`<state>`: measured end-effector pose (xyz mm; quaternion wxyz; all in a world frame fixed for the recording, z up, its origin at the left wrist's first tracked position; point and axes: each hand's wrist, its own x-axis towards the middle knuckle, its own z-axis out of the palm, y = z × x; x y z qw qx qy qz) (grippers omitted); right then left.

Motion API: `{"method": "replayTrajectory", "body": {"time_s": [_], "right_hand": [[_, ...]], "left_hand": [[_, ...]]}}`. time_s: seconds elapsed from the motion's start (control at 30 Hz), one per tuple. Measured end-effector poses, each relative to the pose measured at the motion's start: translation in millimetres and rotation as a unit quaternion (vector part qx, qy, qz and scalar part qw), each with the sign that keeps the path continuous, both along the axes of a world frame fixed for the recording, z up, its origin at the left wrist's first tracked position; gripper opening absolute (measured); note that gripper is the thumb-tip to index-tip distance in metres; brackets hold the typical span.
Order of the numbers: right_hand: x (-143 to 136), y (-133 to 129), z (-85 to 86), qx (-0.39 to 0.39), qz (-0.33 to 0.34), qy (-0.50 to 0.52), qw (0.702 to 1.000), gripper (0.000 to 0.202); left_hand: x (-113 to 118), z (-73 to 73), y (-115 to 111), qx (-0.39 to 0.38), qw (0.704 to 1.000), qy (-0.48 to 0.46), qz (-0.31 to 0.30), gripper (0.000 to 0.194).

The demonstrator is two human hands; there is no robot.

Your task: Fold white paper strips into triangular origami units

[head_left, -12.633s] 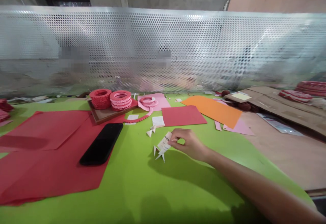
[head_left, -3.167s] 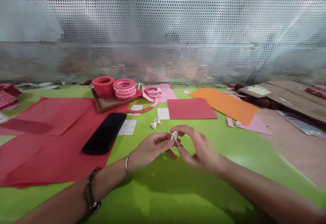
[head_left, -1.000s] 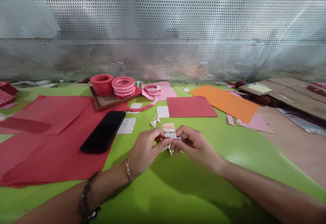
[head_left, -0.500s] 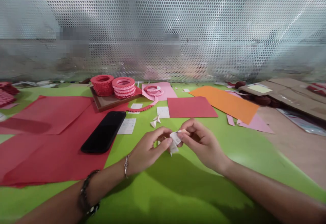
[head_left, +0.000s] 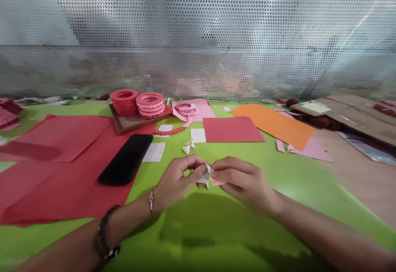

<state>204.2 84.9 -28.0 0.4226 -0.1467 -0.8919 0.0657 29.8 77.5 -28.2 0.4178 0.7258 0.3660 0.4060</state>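
Between my two hands is a small folded paper piece (head_left: 203,178), white with faint print and a pale orange patch on its right side. My left hand (head_left: 179,179) pinches its left part between thumb and fingers. On its right edge, the fingers of my right hand (head_left: 247,183) close over the paper and hide part of it. Just beyond the hands, small folded white paper pieces (head_left: 188,146) lie on the green table (head_left: 278,230). Bracelets circle my left wrist and forearm.
To the left, a black phone (head_left: 126,160) rests on red paper sheets (head_left: 71,193). Behind it, red and pink paper rings (head_left: 124,103) are stacked on a brown tray (head_left: 123,128). A red sheet (head_left: 233,130), an orange sheet (head_left: 275,125) and cardboard (head_left: 352,109) lie farther right.
My right hand has turned over, its fingers now lying across the paper's right side. The paper's orange part has swung downward. My left hand keeps its pinch.
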Motion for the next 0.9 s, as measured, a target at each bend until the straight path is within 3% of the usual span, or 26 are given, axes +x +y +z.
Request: {"method": "replayTrajectory", "body": {"time_s": [0.17, 0.4, 0.53, 0.73, 0.8, 0.83, 0.9], "right_hand": [[0.6, -0.2, -0.5, 0.034, -0.021, -0.011, 0.999, 0.008], [4.9, -1.7, 1.3, 0.106, -0.037, -0.046, 0.993, 0.008], [5.3, -3.6, 3.0, 0.116, -0.033, -0.078, 0.99, 0.008], [2.0, -4.4, 4.2, 0.15, -0.054, -0.128, 0.979, 0.012], [0.5, -5.0, 3.8, 0.112, -0.043, -0.112, 0.986, 0.008], [-0.4, -5.3, 3.7, 0.056, -0.033, -0.091, 0.994, 0.003], [-2.4, -6.1, 3.6, -0.127, -0.001, -0.037, 0.991, 0.018]], "left_hand": [[-1.4, 0.8, -3.3, 0.052, 0.998, 0.024, 0.014, 0.021], [0.0, -1.5, -5.1, -0.095, 0.99, -0.096, -0.048, 0.023], [0.6, -2.9, -4.8, -0.142, 0.977, -0.143, -0.064, 0.028], [-0.9, -5.2, -5.6, -0.084, 0.991, -0.098, -0.037, 0.02], [-1.1, -3.7, -5.9, -0.029, 0.998, -0.049, -0.011, 0.017], [-1.1, -2.6, -6.1, -0.005, 1.0, -0.028, -0.002, 0.017], [-0.9, -0.6, -6.5, 0.019, 1.0, -0.009, 0.002, 0.018]]}}
